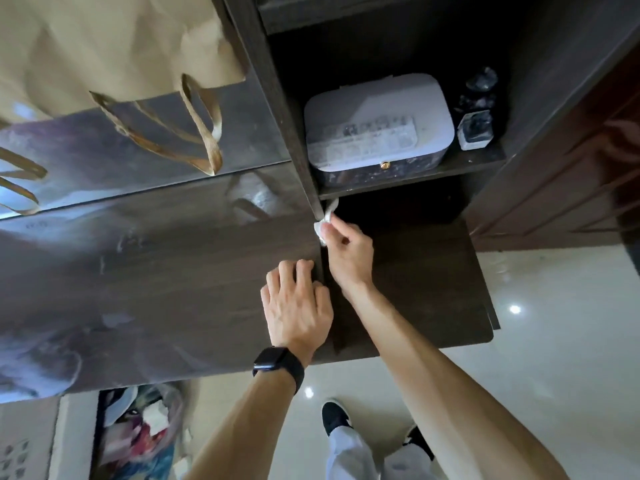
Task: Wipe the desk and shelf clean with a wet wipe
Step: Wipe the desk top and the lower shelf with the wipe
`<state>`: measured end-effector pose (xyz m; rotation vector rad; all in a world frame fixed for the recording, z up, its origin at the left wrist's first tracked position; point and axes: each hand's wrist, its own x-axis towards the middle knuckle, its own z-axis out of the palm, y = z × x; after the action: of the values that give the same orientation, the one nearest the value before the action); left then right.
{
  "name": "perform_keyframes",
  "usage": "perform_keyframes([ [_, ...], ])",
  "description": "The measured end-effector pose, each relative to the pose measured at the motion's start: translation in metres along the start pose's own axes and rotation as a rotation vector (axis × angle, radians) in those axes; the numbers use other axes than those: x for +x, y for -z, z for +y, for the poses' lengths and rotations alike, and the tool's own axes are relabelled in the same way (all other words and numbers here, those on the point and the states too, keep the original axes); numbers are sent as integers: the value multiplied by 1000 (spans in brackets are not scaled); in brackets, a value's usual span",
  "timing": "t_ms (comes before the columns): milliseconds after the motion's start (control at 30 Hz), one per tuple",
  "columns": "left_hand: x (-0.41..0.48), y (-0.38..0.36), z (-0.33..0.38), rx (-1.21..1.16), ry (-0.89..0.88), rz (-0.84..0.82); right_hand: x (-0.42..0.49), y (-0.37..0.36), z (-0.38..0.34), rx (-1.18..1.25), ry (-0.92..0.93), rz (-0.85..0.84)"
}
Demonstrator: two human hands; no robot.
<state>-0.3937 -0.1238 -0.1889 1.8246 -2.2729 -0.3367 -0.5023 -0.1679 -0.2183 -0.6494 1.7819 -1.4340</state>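
Dark wood desk [156, 271] fills the left and centre, dusty and streaked, with a lower dark board [433, 289] adjoining it on the right. Shelf unit [277, 98] in the same dark wood rises behind, its upright edge ending at the desk's back right corner. Brown paper bag [86, 46] with flat ribbon handles lies on the desk at rear left. Pale lidded box [377, 126] sits on the shelf board, small dark ornaments [476, 109] just beside it on the right. Glossy pale floor tiles [536, 375] below, black shoe [334, 415] on them. Left hand [298, 306] rests knuckles-up on the desk near its right edge, fingers loosely bent, grasping nothing. Right hand [349, 258] reaches over the lower board, fingertips pinching the wet wipe. Black watch [278, 363] on the left wrist. White wet wipe [323, 223], scrunched, is pressed against the bottom end of the shelf upright, where it meets the desk
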Motion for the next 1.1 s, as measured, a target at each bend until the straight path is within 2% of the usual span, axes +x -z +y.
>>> perform_keyframes([
  [67,18,9,-14,-37,-59,-43,5,-9,12,-135,21,32],
  [167,43,15,-34,-24,-87,-22,11,-2,51,-303,-293,-170],
  [200,51,14,-38,-9,-77,-3,12,1,60,-329,-319,-223],
  [300,69,6,-39,49,-84,27,10,-3,64,-226,-224,-179],
  [400,73,-3,-32,42,-141,51,6,-6,63,-112,-171,50],
  [467,72,-7,-32,-1,-131,81,14,-4,72,-202,-74,39],
  [567,71,-10,-35,-20,-124,100,41,-5,80,-446,108,-110],
  [700,69,-13,-34,2,-159,107,72,-6,82,-479,131,101],
  [733,69,-14,-35,8,-161,109,81,-9,82,-471,122,108],
  [833,68,-14,-36,13,-163,129,96,-15,66,-771,42,-229],
  [867,68,-14,-35,13,-163,132,100,-15,57,-822,-1,-259],
  [1000,68,-14,-32,25,-154,131,110,-4,40,-810,-170,-383],
  [1100,66,-12,-30,36,-149,126,98,3,41,-589,-356,-363],
])
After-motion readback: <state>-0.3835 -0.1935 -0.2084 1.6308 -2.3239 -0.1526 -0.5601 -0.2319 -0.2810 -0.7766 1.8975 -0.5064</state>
